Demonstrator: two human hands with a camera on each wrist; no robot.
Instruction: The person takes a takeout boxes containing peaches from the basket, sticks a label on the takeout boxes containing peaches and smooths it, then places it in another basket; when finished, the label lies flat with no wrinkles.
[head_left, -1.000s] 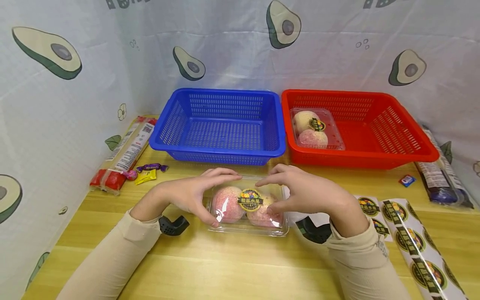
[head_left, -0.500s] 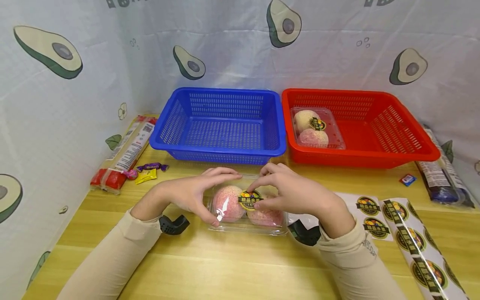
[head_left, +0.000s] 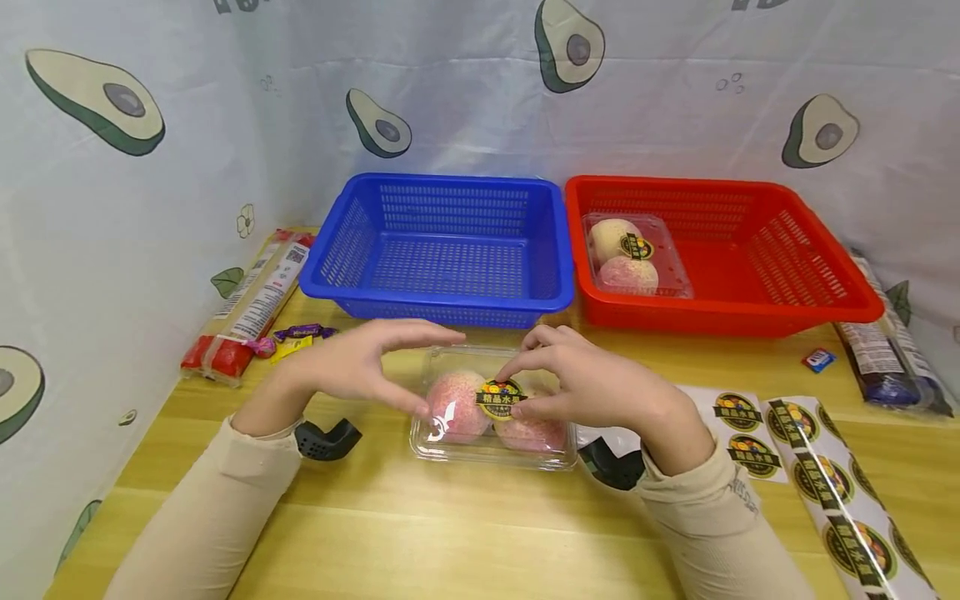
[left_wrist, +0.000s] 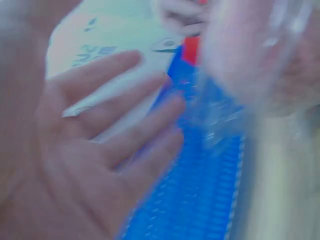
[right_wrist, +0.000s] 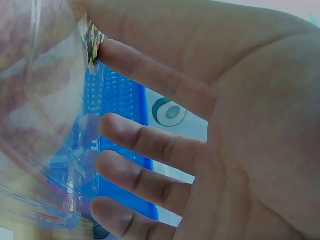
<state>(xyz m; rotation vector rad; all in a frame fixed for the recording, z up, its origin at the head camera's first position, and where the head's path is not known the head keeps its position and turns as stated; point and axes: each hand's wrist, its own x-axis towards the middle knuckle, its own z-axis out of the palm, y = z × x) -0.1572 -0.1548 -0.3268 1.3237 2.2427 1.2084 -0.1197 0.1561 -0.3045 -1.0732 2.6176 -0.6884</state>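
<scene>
A clear plastic fruit box [head_left: 495, 454] with two round, pink-and-yellow, peach-like fruits [head_left: 457, 404] inside lies on the wooden table. A round black-and-gold label sticker [head_left: 501, 400] sits on the middle of its lid. My right hand [head_left: 592, 379] is over the box's right half, index finger and thumb touching the sticker; the right wrist view shows the other fingers [right_wrist: 145, 142] extended beside the box. My left hand [head_left: 363, 362] stands to the left of the box, fingers spread and holding nothing; its thumb tip is close to the box's left side. The left wrist view is blurred.
Behind are a blue basket [head_left: 450, 304] and a red basket [head_left: 720, 312], the red one holding another labelled fruit box [head_left: 671, 267]. Sticker sheets [head_left: 817, 467] lie at right. Wrapped candies [head_left: 296, 337] and a long packet [head_left: 251, 308] lie at left, dark packets [head_left: 877, 358] far right.
My right hand shifted left, bringing its index finger and thumb onto the sticker, then stayed there. My left hand has just moved off the box toward the left. The box has hardly moved.
</scene>
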